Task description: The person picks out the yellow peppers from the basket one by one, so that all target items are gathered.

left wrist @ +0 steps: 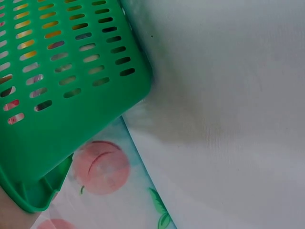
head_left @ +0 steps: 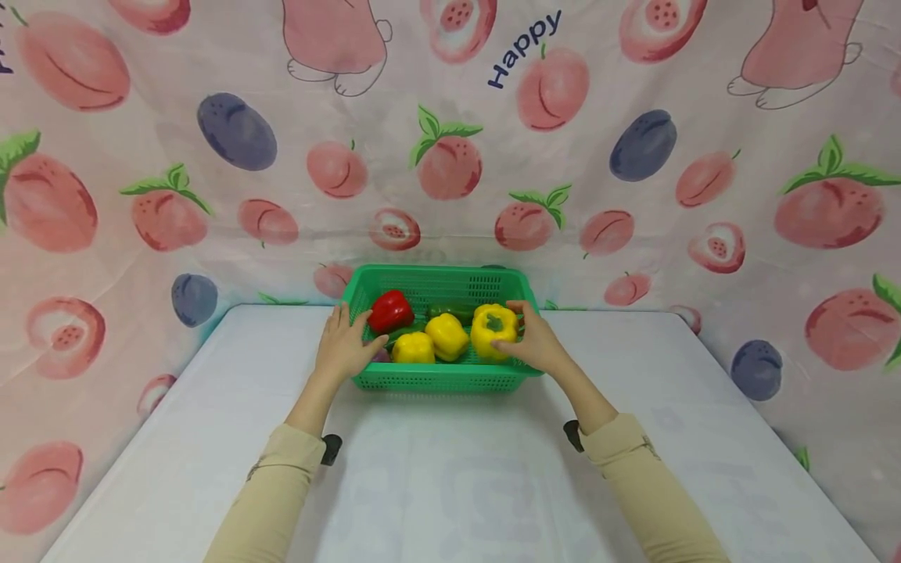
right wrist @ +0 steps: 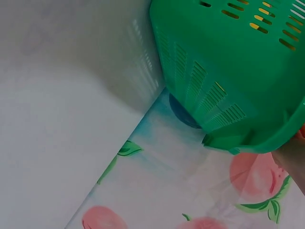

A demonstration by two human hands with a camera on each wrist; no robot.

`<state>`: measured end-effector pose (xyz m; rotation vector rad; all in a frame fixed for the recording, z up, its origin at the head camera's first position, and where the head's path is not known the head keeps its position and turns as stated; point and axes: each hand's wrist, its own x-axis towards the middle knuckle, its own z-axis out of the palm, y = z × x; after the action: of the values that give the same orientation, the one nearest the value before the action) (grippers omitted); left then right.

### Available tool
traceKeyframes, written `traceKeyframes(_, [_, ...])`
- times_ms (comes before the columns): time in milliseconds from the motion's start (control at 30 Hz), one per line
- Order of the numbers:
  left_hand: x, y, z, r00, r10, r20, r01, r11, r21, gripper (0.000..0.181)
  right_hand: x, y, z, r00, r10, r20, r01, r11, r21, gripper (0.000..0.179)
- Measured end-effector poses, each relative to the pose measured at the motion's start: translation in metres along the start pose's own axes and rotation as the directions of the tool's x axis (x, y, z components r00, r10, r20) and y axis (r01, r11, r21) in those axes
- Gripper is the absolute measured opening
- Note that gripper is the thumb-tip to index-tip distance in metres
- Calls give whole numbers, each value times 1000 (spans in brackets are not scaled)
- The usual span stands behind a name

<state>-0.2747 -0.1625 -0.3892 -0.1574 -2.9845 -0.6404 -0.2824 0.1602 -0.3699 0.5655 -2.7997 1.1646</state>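
Note:
A green plastic basket (head_left: 436, 378) of vegetables stands at the far side of the white table. My right hand (head_left: 538, 340) is over its right side, with thumb and fingers around a yellow bell pepper (head_left: 494, 335) whose green stem faces me. On the left rim rests my left hand (head_left: 342, 344), its fingers spread and its thumb reaching inside. Nearest to that hand are a red bell pepper (head_left: 390, 312) and a partly hidden purple vegetable (head_left: 381, 356). Two more yellow bell peppers, one at the front (head_left: 414, 349) and one mid-basket (head_left: 446, 337), lie between my hands.
Long green vegetables, one at the back (head_left: 450, 313), lie behind the yellow peppers. The white table (head_left: 450, 461) stretches from the basket toward me. A fruit-print cloth (head_left: 450, 211) hangs right behind the table's far edge and continues along both sides.

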Motion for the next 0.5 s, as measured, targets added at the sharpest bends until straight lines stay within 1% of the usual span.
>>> traceKeyframes(100, [0,0,0,1000,0,0,0,1000,0,68,-3,-3,0,999,10,-36,-9,1000,30,71])
traceKeyframes(367, [-1,0,-1,1000,-1,8,1,1000,12,70,-8,-8,0,993,-43,-111,47,998,32,66])
traceKeyframes(500, [-1,1,-1,1000,4,11,-4,1000,17,69,-10,-10,-4,988,-42,-148,50,998,49,66])
